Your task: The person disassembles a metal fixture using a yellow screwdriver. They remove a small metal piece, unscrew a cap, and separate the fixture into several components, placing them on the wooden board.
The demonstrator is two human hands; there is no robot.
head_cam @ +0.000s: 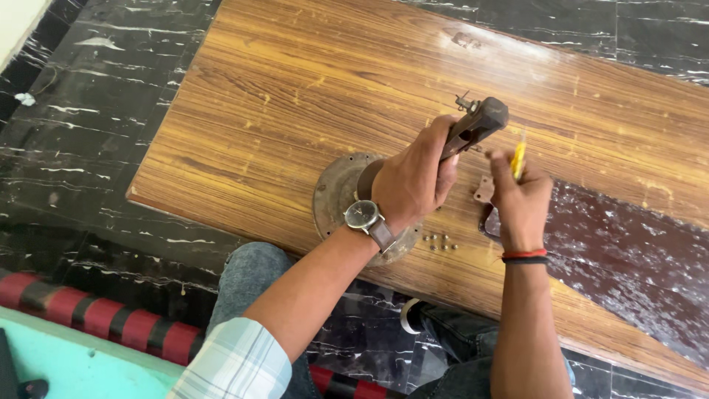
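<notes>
My left hand [413, 181] grips a dark, worn metal part [476, 125] with a blocky end, holding it tilted above the wooden table [295, 96]. A watch sits on that wrist. My right hand [521, 199] is closed around a yellow-handled screwdriver [519, 157], its tip pointed at the metal part. Under my left hand lies a round rusty metal plate [336, 193]. Several small screws [439, 241] lie on the table between my wrists. A small brownish metal piece [484, 192] lies by my right hand.
The table's near edge runs diagonally above my knees in jeans [251, 277]. A worn dark patch [628, 251] covers the table's right side. Black marble floor [88, 111] surrounds the table, with a red-and-black striped mat [96, 314] at lower left.
</notes>
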